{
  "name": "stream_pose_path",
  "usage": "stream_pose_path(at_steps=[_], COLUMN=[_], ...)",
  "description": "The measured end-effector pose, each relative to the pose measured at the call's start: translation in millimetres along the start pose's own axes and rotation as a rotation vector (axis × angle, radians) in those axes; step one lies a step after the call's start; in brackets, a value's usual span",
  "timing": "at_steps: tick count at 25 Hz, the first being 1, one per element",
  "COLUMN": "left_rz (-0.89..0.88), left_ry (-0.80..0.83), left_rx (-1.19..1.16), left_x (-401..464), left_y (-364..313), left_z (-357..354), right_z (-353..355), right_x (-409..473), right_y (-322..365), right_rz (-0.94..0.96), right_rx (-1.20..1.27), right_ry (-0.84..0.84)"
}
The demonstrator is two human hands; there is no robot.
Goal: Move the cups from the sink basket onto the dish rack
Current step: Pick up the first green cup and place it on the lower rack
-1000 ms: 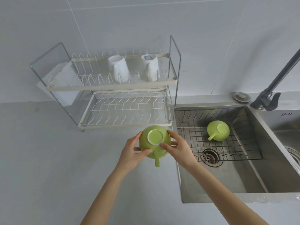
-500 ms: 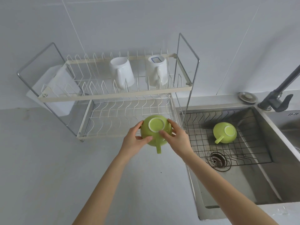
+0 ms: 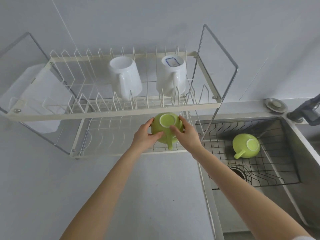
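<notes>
Both hands hold one green cup [image 3: 166, 126] upside down, its handle pointing toward me. My left hand [image 3: 144, 135] grips its left side and my right hand [image 3: 187, 134] its right side. The cup hangs over the right end of the lower shelf of the two-tier dish rack [image 3: 112, 111], just under the upper shelf's front rail. A second green cup [image 3: 245, 146] lies upside down in the wire sink basket [image 3: 270, 174] inside the steel sink. Two white mugs [image 3: 125, 77] [image 3: 171, 75] stand upside down on the upper shelf.
A white cutlery holder [image 3: 39, 94] hangs on the rack's left end. The dark faucet [image 3: 308, 110] and a round sink plug [image 3: 275, 105] sit behind the sink at the right. Grey countertop [image 3: 52, 187] spreads in front of the rack.
Both hands have carried the green cup away from me, from above the counter edge to over the rack's lower shelf. The view has moved closer to the rack.
</notes>
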State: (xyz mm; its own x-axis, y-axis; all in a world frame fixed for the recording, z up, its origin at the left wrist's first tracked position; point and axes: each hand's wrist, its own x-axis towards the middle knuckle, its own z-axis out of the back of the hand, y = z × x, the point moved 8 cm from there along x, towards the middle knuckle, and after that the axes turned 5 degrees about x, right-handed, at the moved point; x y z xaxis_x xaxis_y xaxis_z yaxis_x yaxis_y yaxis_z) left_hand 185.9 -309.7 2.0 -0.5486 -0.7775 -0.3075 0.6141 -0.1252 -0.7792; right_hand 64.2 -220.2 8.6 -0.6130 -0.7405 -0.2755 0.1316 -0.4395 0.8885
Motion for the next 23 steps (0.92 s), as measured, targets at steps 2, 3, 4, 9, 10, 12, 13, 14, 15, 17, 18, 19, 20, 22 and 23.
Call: stream_pose_path(at_steps=[2,3,4,9,10,12,13,14,15,17,18,19,20,22,23], left_rz=[0.013,0.017,0.020,0.008,0.009,0.006,0.004,0.004,0.003,0.000,-0.002,-0.009,-0.021,-0.048,-0.053], left_ry=[0.021,0.027,0.029,0.032,0.039,0.054,0.056,0.057,0.062,0.081,0.089,0.089,0.077,0.029,0.008], left_rx=[0.031,0.028,0.019,-0.021,-0.030,-0.034,-0.024,-0.011,-0.001,0.030,0.065,0.122,0.183,0.253,0.267], left_x=[9,13,16,23,24,25,26,25,25,23,22,21,18,7,0], left_y=[0,1,1,-1,-2,-3,-4,-5,-7,-12,-15,-18,-22,-28,-28], left_z=[-3,-4,-4,-5,-5,-5,-5,-5,-5,-3,-3,-2,0,3,4], right_z=[-1,-2,-3,-3,-2,-2,-3,-4,-6,-9,-10,-11,-12,-11,-11], right_x=[7,11,13,23,23,24,24,25,26,26,24,21,17,7,1], right_y=[-3,-3,-4,-5,-5,-7,-7,-6,-5,-4,-4,-4,-3,-1,0], right_rz=[-0.018,-0.023,-0.027,-0.036,-0.035,-0.028,-0.024,-0.017,-0.006,-0.001,-0.007,-0.009,-0.001,0.037,0.057], right_rx=[-0.012,-0.008,0.000,0.027,0.029,0.022,0.012,-0.002,-0.024,-0.075,-0.096,-0.117,-0.143,-0.202,-0.232], right_ry=[-0.012,-0.018,-0.022,-0.036,-0.038,-0.039,-0.033,-0.024,-0.014,0.007,0.021,0.035,0.046,0.058,0.066])
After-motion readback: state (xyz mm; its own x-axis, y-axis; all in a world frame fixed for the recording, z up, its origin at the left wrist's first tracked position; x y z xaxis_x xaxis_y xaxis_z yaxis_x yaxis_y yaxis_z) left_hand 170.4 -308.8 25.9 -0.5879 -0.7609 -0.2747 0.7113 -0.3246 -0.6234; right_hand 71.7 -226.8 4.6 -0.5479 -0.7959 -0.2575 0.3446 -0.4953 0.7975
